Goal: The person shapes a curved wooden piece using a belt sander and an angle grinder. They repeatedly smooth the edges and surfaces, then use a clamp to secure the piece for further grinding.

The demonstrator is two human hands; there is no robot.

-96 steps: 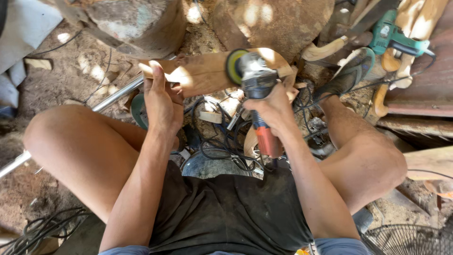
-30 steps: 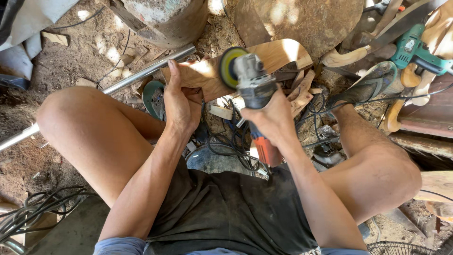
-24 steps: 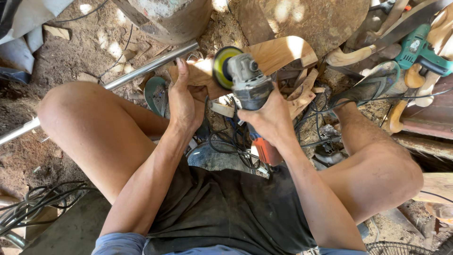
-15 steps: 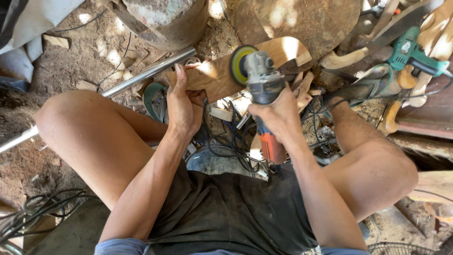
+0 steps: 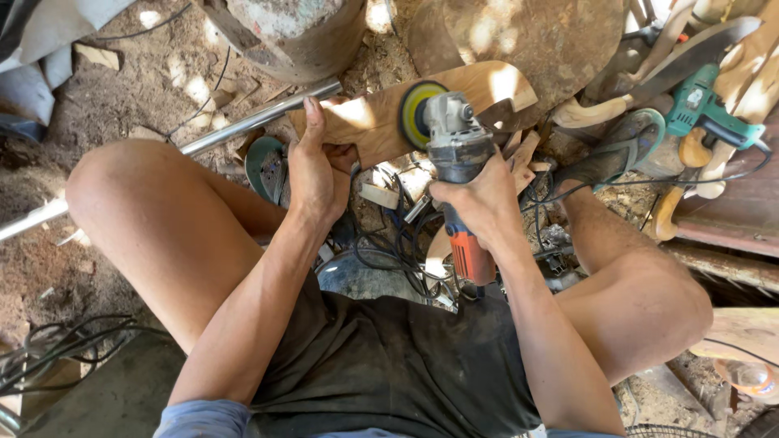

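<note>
The left hand (image 5: 318, 174) has its fingers (image 5: 312, 122) wrapped over the near end of the board (image 5: 381, 113), pinning it down; the thumb side lies under the wood, hidden. The right hand (image 5: 480, 199) has its fingers closed around the body of the grinder (image 5: 456, 150), whose orange handle (image 5: 471, 258) runs back toward the lap. The yellow-green disc (image 5: 415, 112) stands on edge against the face of the board, about at its middle.

The step in hand looks like sanding the board's face. A next pass would call for a firm left-hand hold, since the board rests only on a pipe (image 5: 243, 130) and scrap, and for keeping the disc away from the left fingertips, which lie near it on the same piece.

The board lies across the ground between the knees, its far end against a stump (image 5: 527, 32). A tangle of cords (image 5: 398, 251) lies under the grinder.

Containers: a rusty drum (image 5: 292, 32) stands beyond the board; its inside is out of view. A green drill (image 5: 706, 109) lies to the right among curved wooden pieces (image 5: 592, 113).
</note>
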